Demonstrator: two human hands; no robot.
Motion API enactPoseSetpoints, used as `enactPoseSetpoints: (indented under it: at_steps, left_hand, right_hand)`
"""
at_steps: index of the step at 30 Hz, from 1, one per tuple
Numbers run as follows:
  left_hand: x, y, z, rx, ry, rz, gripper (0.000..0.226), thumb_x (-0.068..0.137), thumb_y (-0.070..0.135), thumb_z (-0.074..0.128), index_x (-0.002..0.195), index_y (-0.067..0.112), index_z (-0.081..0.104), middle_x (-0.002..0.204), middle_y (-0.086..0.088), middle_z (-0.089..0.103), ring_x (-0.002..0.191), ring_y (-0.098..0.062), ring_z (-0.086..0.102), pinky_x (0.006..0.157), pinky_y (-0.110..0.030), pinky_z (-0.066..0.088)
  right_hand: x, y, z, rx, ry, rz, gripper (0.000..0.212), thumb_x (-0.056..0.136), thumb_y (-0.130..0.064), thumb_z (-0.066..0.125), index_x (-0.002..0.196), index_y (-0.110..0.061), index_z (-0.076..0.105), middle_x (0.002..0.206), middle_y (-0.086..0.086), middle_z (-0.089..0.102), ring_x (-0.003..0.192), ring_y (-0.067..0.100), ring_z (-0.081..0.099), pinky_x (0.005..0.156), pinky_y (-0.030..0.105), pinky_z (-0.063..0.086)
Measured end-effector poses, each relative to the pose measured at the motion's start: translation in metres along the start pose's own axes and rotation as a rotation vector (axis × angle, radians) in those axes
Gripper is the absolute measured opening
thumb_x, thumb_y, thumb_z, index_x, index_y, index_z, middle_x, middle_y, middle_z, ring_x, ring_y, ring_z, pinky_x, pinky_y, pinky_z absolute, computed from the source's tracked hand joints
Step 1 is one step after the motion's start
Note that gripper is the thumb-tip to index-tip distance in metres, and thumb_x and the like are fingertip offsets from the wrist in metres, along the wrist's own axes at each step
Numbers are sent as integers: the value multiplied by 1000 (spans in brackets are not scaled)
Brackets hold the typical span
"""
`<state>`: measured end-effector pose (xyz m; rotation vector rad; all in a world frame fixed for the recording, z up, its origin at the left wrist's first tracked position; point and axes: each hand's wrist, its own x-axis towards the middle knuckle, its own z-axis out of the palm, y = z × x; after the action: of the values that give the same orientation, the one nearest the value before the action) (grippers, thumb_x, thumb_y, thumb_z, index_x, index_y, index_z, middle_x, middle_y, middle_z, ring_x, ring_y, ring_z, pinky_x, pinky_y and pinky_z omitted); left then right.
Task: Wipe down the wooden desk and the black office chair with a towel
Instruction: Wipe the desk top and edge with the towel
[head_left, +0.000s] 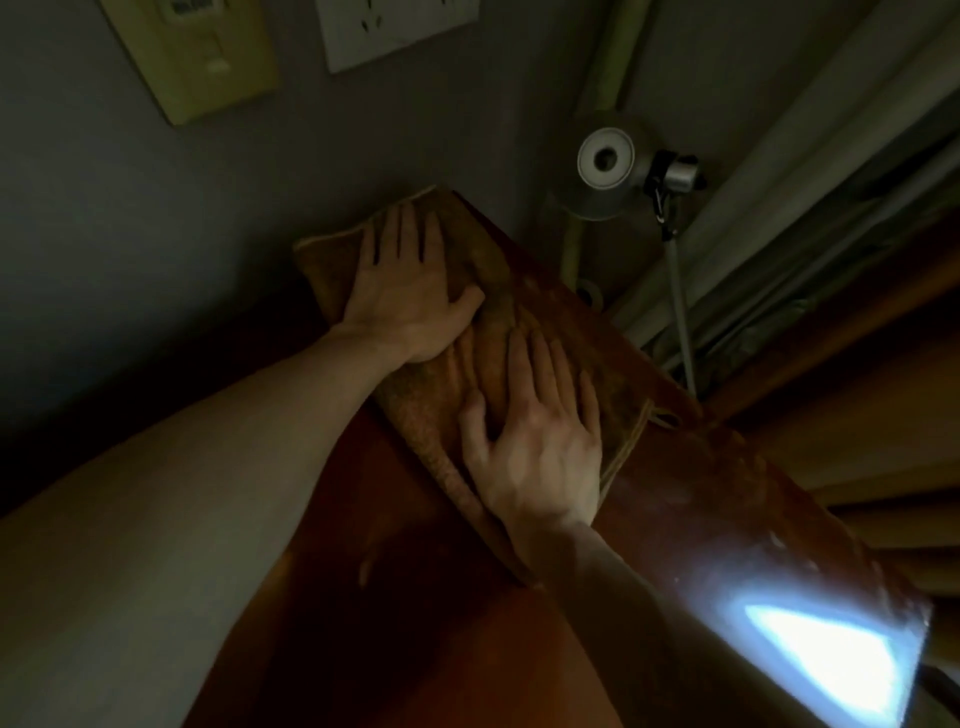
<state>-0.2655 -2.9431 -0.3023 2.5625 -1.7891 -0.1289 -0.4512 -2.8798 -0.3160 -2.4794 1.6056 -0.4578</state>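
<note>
On the narrow top of the wooden desk (691, 499), close to the grey wall (156, 234), a brown towel (415, 410) is being held flat under both hands. The left hand (410, 291) is being pressed onto the far end of the towel, its fingers straight and spread, the thumb stretched out toward the right hand (540, 441). The right hand is being laid palm down on the near end of the cloth, its fingers likewise extended and slightly fanned. Nothing is being gripped by either hand. The towel is being bunched into soft ridges between the two hands. Its corded hem, with a small loop (665, 418), is lying on the bare wood at the right edge. A bright patch of light (821, 660) is being reflected by the desk surface at the lower right. Behind the desk, a round metal fitting (605, 161) is being lit dimly beside a pale pipe (618, 57), with curtain folds (857, 182) to its right. A white socket plate (395, 31) and a yellowish switch plate (202, 62) are being carried by the wall above.
</note>
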Motion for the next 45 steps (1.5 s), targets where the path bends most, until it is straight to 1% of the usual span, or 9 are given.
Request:
enactPoseSetpoints:
  at_steps: [4,7,14,19,24,27,30,37,45]
  left_hand:
    - [-3,-4,-3,-27,-1,-11,97,96,71,26,165,7,1,171,-22,-1,160,-32,-3,129,-50,-4]
    - [-12,5,-1,-20,29,-147,99,93,75,30,164,9,11,169,-25,11,158,-37,7,123,-62,-5]
    - [-13,36,14,-80,77,-290,95,93,71,21,165,10,8,169,-27,5,158,-41,0,122,-67,-6]
    - [-13,37,11,-63,69,-281,96,91,72,20,165,11,10,169,-26,7,158,-39,1,124,-66,-3]
    - [-11,34,13,-43,81,-258,96,90,72,16,165,12,10,170,-26,6,159,-38,0,124,-65,-2]
    - [-8,32,15,-17,71,-238,100,84,74,7,165,14,7,170,-24,4,159,-37,-1,124,-66,-2]
    - [-1,31,15,-1,66,-203,98,87,75,10,165,16,6,171,-22,4,159,-36,-2,124,-65,-2]
    - [22,28,10,7,43,-29,94,89,72,18,165,18,8,171,-21,3,159,-34,-1,125,-64,0]
    - [38,29,9,-12,26,42,83,100,67,28,166,20,8,172,-19,2,159,-33,-2,125,-62,-3]
  right_hand:
    - [0,-1,-3,-2,-17,6,70,102,-56,33,162,-21,28,169,1,28,158,16,16,129,42,10]
    - [0,0,-1,-7,-35,0,70,102,-56,32,163,-21,27,169,1,27,158,16,14,129,42,8]
    - [2,1,5,20,12,0,69,102,-53,32,162,-18,29,167,5,30,158,19,17,128,46,14]
    - [-4,2,-7,3,-126,-58,74,103,-55,24,165,-16,15,172,8,16,160,22,7,130,46,5]
    - [39,38,-39,-201,-202,-486,96,92,-73,36,164,-11,20,170,15,18,158,31,12,128,52,9]
    - [55,55,-40,-142,-252,-723,93,96,-66,49,165,-12,18,170,19,14,158,31,13,128,47,14]
    - [45,55,-21,-16,-265,-624,89,99,-62,46,166,-19,5,173,14,0,160,24,2,128,48,14]
    - [35,46,-12,3,-214,-411,81,100,-67,36,165,-34,1,173,6,6,160,19,1,129,46,6]
    - [36,42,-10,-17,-188,-333,83,100,-69,32,166,-26,3,173,4,8,160,19,3,129,43,6]
